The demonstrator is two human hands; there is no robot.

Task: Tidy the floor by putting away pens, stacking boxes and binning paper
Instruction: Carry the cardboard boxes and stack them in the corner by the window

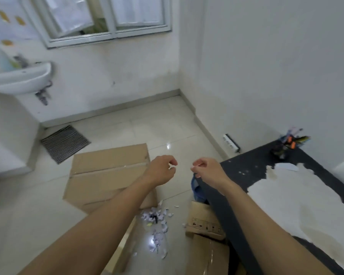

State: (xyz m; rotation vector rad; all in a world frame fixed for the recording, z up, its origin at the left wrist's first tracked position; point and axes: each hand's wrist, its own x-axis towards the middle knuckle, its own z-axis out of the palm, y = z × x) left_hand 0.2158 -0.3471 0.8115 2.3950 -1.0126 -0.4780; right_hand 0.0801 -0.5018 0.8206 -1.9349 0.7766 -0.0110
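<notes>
1. Two hands are out in front above the floor (177,124), near each other but apart. L hand (163,169): fingers loosely curled, nothing visible in it. R hand (207,171): thumb and fingertips drawn together as if pinching; a tiny pale bit may be there, too small to tell.
2. Task things: paper scraps (157,225) lie in a loose heap on the floor, between the big flat box (107,173) to the left and a smaller box (203,221) by the table's (252,165) near-left corner. A third box (207,255) lies nearer the bottom edge, touching the smaller one.
3. Bin (196,187): blue, mostly hidden under the table's left edge, right below the R hand.
4. Pens (292,139) stand in a dark holder at the table's far edge, so that part looks done. A small dark item sits in the scrap heap; can't tell if it's a pen.
5. Step in hand, my guess: binning paper. To do it well: release bits right over the bin mouth, not beside it. Then scoop the heap w/ both hands cupped, fewer trips. Sweep strays inward first. Check the dark item before dumping.
6. Boxes aren't stacked yet; big one as base prob.
7. Writing: smaller box has dark printed symbols on its side, unreadable. No brands legible.
</notes>
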